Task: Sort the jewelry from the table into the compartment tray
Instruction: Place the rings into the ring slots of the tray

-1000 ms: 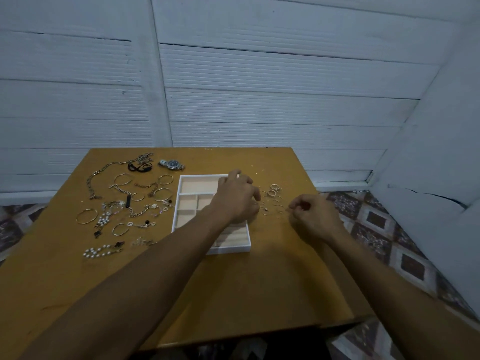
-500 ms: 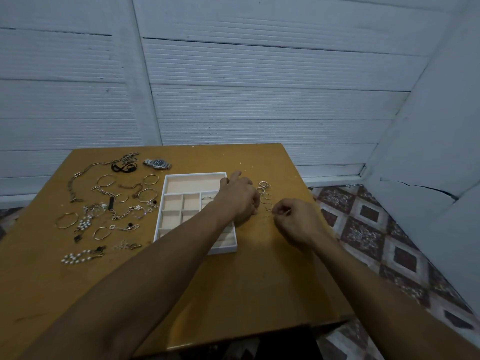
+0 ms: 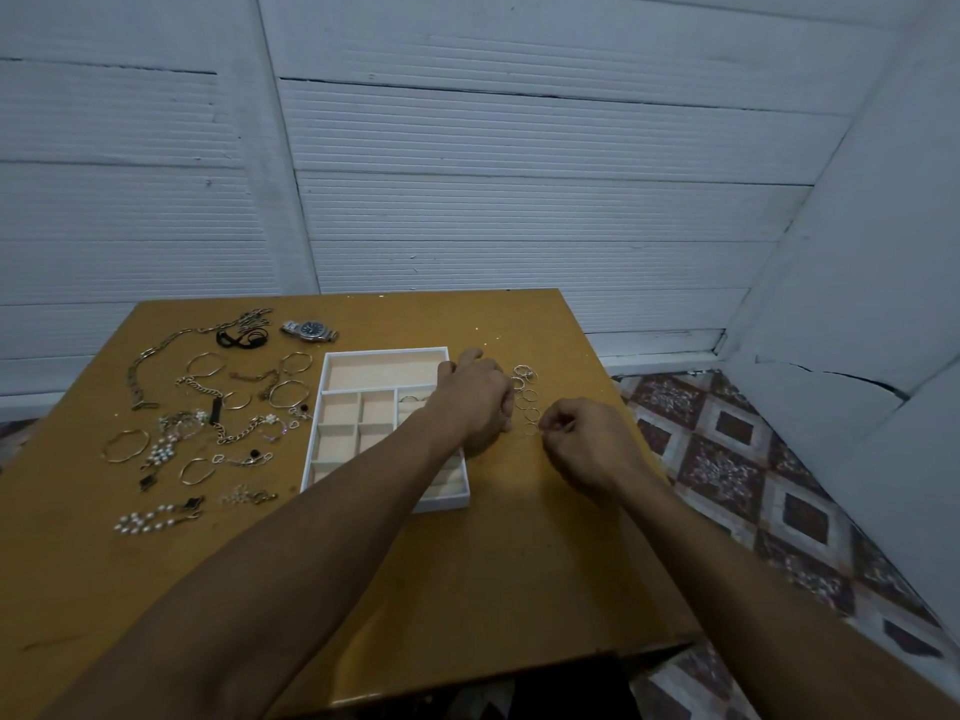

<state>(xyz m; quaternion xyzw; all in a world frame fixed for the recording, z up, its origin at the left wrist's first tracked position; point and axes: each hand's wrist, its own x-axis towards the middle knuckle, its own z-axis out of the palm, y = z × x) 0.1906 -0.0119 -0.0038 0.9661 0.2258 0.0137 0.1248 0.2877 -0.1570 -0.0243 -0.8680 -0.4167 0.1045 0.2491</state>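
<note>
Silver rings [image 3: 527,403] at the compartment tray's [image 3: 340,446] three o'clock.
Right hand [image 3: 587,444] pinches the nearest; left hand [image 3: 478,402] curled, grip unclear.

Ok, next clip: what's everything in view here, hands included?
table: one, brown wood, foreground.
compartment tray: one, white with cream lining, table centre.
rings: several, thin, silvery, right of tray.
wristwatch: one, silver with dark dial, far edge.
black band: one, black, left of wristwatch.
bracelets and chains: many, silver and gold, some pearl, left of tray.
wall: white panels, behind table.
floor tiles: brown patterned, right.
left hand: one, curled, over tray's right edge.
right hand: one, fingertips pinched beside nearest ring.
</note>
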